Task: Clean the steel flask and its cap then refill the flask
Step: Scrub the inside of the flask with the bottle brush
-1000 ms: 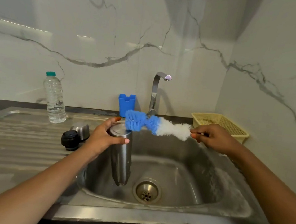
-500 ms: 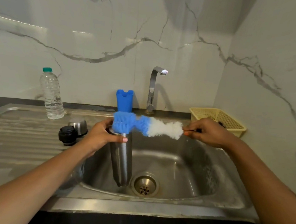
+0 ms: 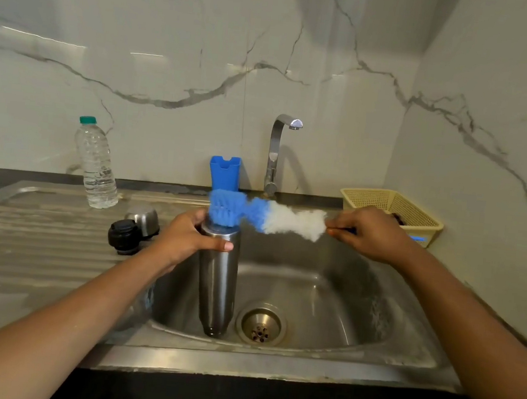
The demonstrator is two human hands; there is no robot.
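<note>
Two axes are crossing at right angles: the tall cylindrical steel flask (image 3: 217, 285) is being held upright in the stainless sink basin (image 3: 327, 289), the left hand (image 3: 184, 240) wrapping round its neck, while the blue-and-white bristle bottle brush (image 3: 286, 220) is lying level, its blue tip sitting over the flask's mouth. The right hand (image 3: 371, 234) is pinching the brush handle, off to the flask's right. The brush is probably needing to swing up to vertical before plunging in.

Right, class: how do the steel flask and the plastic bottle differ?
The steel flask is opaque metal, the plastic bottle clear. The flask is uncapped, the bottle green-capped. The left hand holds the flask in the sink; the bottle stands alone on the drainboard. Both are upright.
</note>
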